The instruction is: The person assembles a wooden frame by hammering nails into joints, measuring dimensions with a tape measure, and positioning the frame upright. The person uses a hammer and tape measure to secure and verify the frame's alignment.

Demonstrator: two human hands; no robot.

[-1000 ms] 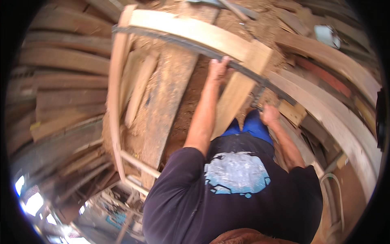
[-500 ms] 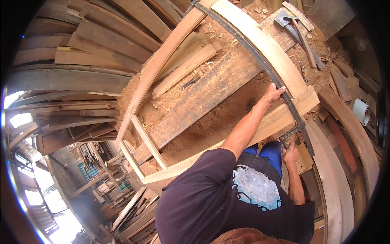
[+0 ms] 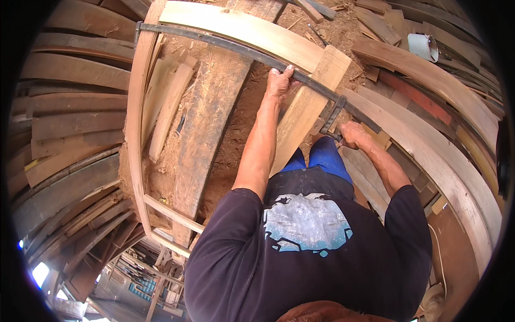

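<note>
A long dark metal bar clamp [image 3: 244,49] lies across a pale wooden frame. Its far jaw sits against the frame's left rail [image 3: 137,102], and the sliding jaw [image 3: 336,114] is beyond the right rail [image 3: 310,96]. My left hand [image 3: 281,83] is closed round the bar just inside the right rail, thumb on top. Close below the sliding jaw, my right hand [image 3: 354,134] is closed on the clamp's screw end; the fingers partly hide the handle. Alongside the bar runs a wide, slightly curved cross board [image 3: 241,29]. Two thin slats [image 3: 173,213] join the rails at the near end.
Beneath the frame, a worn plank [image 3: 206,129] and loose wood strips [image 3: 171,112] lie among sawdust and shavings. Stacked boards [image 3: 80,118] crowd the left side. Long curved planks [image 3: 429,145] and a white container [image 3: 422,47] are on the right.
My view has turned, so the frame and clamp appear swung counterclockwise and farther left. Both hands stay on the clamp. The axe at the upper right has mostly left the picture.
</note>
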